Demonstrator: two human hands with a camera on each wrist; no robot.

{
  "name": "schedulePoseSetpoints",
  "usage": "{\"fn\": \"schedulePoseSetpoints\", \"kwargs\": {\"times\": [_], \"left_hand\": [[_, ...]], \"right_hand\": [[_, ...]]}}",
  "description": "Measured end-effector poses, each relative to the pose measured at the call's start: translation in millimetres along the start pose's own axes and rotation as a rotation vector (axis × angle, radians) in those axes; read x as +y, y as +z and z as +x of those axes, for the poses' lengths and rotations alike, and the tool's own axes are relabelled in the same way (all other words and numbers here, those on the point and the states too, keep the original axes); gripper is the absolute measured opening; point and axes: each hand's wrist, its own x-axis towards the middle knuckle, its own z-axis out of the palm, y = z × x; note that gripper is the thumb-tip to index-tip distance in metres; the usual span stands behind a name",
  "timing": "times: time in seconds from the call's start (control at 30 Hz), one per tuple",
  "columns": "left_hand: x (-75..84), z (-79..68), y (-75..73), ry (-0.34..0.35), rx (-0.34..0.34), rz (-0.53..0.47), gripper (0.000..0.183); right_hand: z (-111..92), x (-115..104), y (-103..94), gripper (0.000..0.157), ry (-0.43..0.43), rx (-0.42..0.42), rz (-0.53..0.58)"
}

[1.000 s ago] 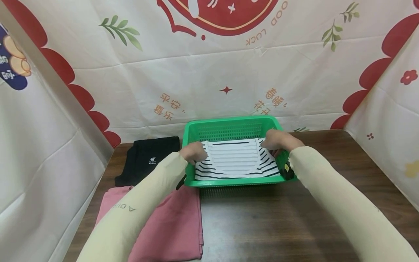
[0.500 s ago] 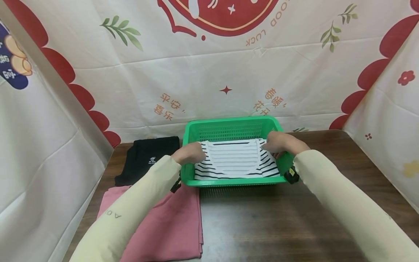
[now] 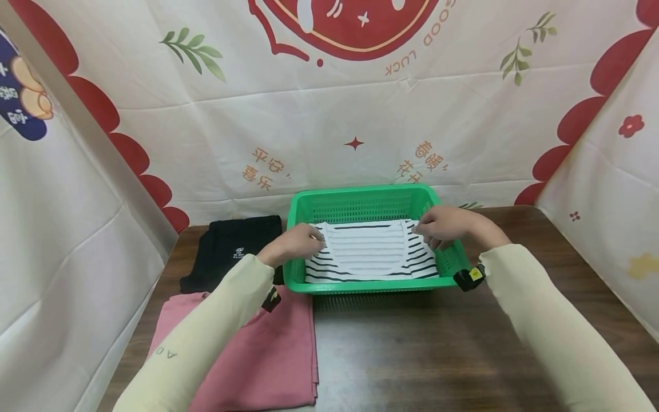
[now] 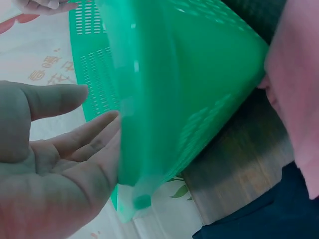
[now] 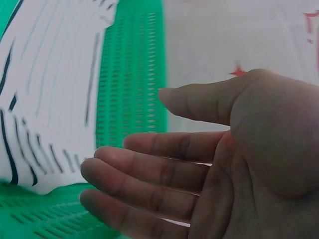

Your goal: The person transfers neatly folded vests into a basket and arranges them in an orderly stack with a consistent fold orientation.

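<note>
A white shirt with dark stripes [image 3: 368, 249] lies folded inside a green plastic basket [image 3: 360, 288], its neckline facing up. My left hand [image 3: 297, 243] is over the basket's left rim, close to the shirt's left edge. In the left wrist view its thumb stands apart from the loosely bent fingers [image 4: 89, 144], and nothing is between them. Over the basket's right end hovers my right hand [image 3: 445, 225], near the shirt's striped right side. The right wrist view shows its fingers [image 5: 149, 169] spread and relaxed, with an empty palm.
A folded black garment [image 3: 234, 246] with a small white print lies left of the basket. In front of it is a folded pink cloth [image 3: 278, 360]. The brown wooden table [image 3: 412, 355] meets a printed white curtain [image 3: 355, 114] behind.
Both hands have loosened their fingers and drawn slightly outward and up from the shirt. Shirt and basket stay in place.
</note>
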Motion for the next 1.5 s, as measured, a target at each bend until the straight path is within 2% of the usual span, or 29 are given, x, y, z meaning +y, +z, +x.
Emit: {"fn": "schedulePoseSetpoints", "kwargs": {"times": [0.43, 0.63, 0.87, 1.03, 1.2, 1.37, 1.5], "left_hand": [[-10.0, -11.6, -0.4, 0.016, 0.043, -0.31, 0.037], [-16.8, -16.7, 2.2, 0.061, 0.075, -0.375, 0.034], [-27.0, -26.9, 6.6, 0.093, 0.104, -0.444, 0.027], [-32.4, -29.7, 11.7, 0.095, 0.118, -0.46, 0.026], [-35.4, -31.2, 14.4, 0.098, 0.158, -0.468, 0.025], [-40.1, -29.3, 18.4, 0.128, 0.185, -0.491, 0.024], [-42.9, -30.6, 20.0, 0.178, 0.205, -0.534, 0.025]], "right_hand": [[-22, -3, 23.4, 0.045, -0.079, 0.116, 0.097], [-29, -7, 32.4, 0.045, -0.09, 0.166, 0.121], [-26, -10, 49.2, 0.041, -0.142, 0.164, 0.172], [-22, -11, 63.7, 0.038, -0.18, 0.151, 0.234], [-19, -12, 75.2, 0.035, -0.183, 0.166, 0.228], [-16, -14, 83.0, 0.036, -0.229, 0.163, 0.226], [-13, -20, 90.1, 0.034, -0.269, 0.173, 0.243]]}}
